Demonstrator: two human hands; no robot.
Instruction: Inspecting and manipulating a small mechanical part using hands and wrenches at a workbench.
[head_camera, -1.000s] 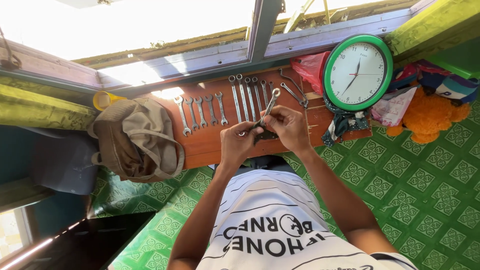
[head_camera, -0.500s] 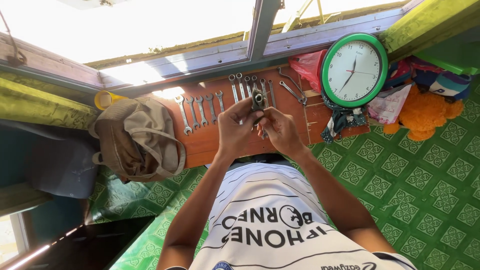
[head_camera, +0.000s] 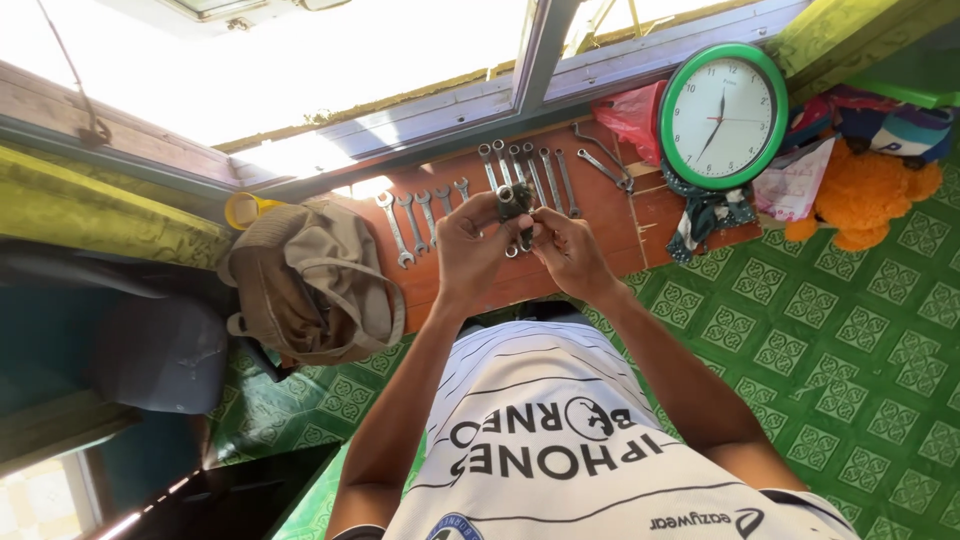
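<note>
Above the wooden board (head_camera: 600, 215), wrench (head_camera: 515, 205) between left hand (head_camera: 472, 245) and right hand (head_camera: 568, 250).

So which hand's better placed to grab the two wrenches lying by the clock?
Right, probably. The right hand sits on the clock side, nearer that pair of wrenches; the left hand would have to cross over. Both grip the held wrench now.

Green-rimmed white clock (head_camera: 722, 115), green patterned floor (head_camera: 850, 340), orange plush (head_camera: 865, 195), khaki bag (head_camera: 310, 285), silver wrenches (head_camera: 420, 215).
</note>
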